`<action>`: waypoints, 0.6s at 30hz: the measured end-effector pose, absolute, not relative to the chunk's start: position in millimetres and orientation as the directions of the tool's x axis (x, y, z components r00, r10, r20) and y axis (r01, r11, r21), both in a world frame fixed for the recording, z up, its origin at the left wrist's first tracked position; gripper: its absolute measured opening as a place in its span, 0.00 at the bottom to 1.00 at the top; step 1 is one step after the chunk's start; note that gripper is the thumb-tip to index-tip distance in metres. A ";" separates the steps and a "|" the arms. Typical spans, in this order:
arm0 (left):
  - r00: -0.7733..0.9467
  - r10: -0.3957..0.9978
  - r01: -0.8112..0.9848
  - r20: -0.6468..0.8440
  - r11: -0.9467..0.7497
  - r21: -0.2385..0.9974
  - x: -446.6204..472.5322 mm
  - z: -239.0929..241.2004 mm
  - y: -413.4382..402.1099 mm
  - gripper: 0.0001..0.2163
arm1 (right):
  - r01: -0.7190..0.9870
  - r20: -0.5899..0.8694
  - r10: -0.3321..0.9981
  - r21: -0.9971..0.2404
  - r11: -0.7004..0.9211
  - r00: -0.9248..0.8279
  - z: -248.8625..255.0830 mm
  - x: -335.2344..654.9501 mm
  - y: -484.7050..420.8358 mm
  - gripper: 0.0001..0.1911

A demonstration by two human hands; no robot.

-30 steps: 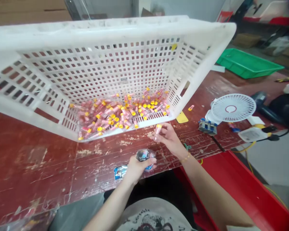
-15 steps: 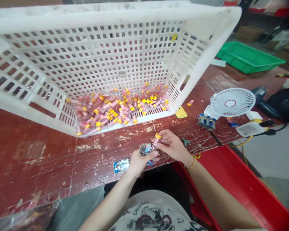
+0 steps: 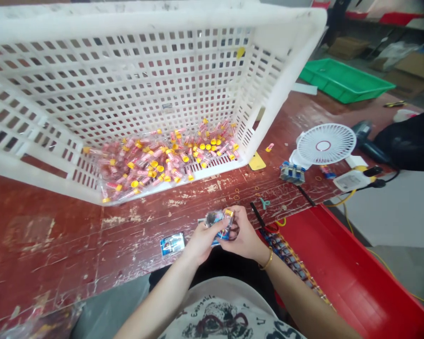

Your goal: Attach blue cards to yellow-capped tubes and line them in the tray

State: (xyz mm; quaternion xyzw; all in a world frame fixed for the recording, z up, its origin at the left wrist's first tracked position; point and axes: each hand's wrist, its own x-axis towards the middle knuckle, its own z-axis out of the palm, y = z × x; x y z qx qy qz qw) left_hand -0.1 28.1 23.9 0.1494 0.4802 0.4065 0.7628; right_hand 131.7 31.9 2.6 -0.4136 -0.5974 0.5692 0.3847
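My left hand (image 3: 199, 242) is closed on a small clear packet with blue print (image 3: 215, 220) at the near edge of the worn red table (image 3: 56, 235). My right hand (image 3: 243, 234) is closed on a pink tube with a yellow cap (image 3: 228, 214), and the tube touches the packet. The two hands meet just in front of my body. Behind them a large white lattice crate (image 3: 155, 84) leans tilted on the table, with several pink yellow-capped tubes (image 3: 162, 162) heaped in its low corner.
Another blue packet (image 3: 172, 243) lies on the table left of my hands. A small white fan (image 3: 325, 143), a yellow card (image 3: 257, 161), a loose tube (image 3: 269, 147) and cables sit to the right. A red bin (image 3: 342, 273) holds a row of packets (image 3: 286, 256); a green tray (image 3: 342, 80) stands far right.
My right hand brought the tube from the crate's edge back toward me until it met the packet in my left hand. The view shifted slightly right and down.
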 end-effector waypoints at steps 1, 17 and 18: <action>0.207 0.776 -0.483 -0.595 0.610 0.628 0.5 23.3 26.3 0.17 | 0.069 -0.004 0.936 -0.997 0.022 -0.353 3.0 132.1 31.1 0.32; 0.254 0.827 -0.461 -0.502 0.559 0.689 15.4 20.0 23.0 0.20 | 0.139 0.099 0.963 -0.981 0.137 -0.251 3.1 150.7 20.3 0.33; 0.255 0.829 -0.455 -0.497 0.557 0.695 16.4 20.2 22.9 0.21 | 0.120 0.094 0.963 -0.984 0.128 -0.253 4.2 153.3 20.0 0.33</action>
